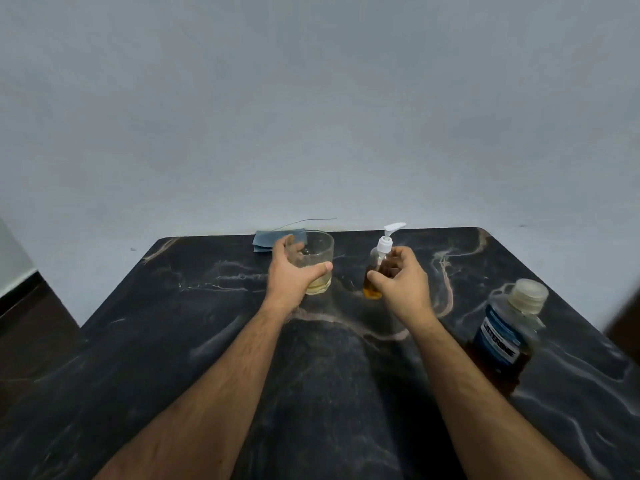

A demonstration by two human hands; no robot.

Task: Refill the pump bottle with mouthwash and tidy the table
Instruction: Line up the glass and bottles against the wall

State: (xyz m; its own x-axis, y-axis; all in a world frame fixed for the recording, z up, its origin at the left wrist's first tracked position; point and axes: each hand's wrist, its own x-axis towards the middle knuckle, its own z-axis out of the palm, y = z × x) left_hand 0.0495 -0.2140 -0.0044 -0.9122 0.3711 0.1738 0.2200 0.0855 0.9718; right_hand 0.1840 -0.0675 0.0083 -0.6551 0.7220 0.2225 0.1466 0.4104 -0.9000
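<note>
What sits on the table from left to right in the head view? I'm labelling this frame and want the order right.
Blue cloth → glass, with the left hand around it → pump bottle, with the right hand at it → mouthwash bottle.

Two bare forearms reach in from the bottom edge, both uncovered along their whole visible length, with no sleeve, watch, ring or band showing. Fine dark hair runs along each forearm and thins toward the wrist. The left hand and the right hand are ungloved, with short nails; the finger details blur slightly at this range
</note>
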